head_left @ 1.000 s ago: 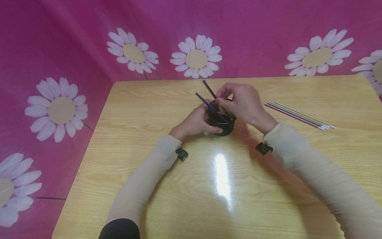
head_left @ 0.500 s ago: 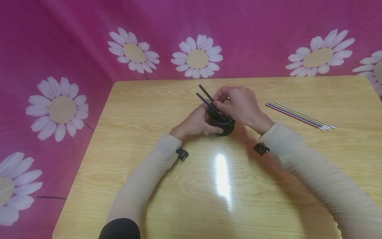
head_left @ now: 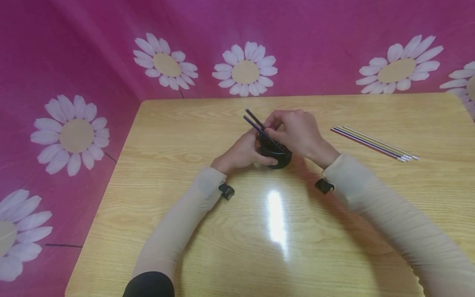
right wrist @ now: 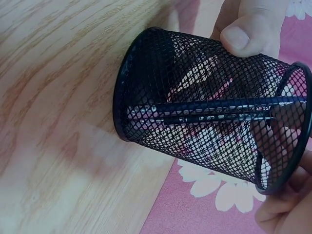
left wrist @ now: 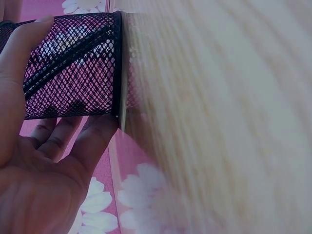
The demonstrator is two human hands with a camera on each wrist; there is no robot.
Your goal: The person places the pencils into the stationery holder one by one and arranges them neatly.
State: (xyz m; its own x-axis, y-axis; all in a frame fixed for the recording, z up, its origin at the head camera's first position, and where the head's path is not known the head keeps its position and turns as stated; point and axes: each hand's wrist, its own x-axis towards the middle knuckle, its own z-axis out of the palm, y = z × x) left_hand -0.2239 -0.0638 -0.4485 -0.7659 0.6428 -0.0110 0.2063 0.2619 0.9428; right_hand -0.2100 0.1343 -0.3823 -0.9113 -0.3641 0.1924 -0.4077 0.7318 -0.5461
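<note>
A black mesh pencil cup [head_left: 283, 161] stands upright on the table. My left hand [head_left: 240, 152] grips its side, thumb toward me; in the left wrist view the fingers curl round the mesh wall [left wrist: 73, 63] near the base. Two pencils lean inside the cup: a dark blue pencil [head_left: 251, 122] and a black pencil [head_left: 250, 114]. My right hand [head_left: 298, 131] is over the cup's rim, pinching the black pencil. Through the mesh cup [right wrist: 209, 73] in the right wrist view, both pencils reach down to the bottom. The right hand hides part of the rim.
Several striped pencils [head_left: 372, 144] lie side by side on the wooden table [head_left: 230, 251], right of the cup, white ends toward me. A pink cloth [head_left: 315, 49] with large daisies hangs behind the table and along its left side.
My right hand has moved slightly down and left, and the black pencil has sunk deeper into the cup, nearer the blue one. The left hand and cup stay nearly still.
</note>
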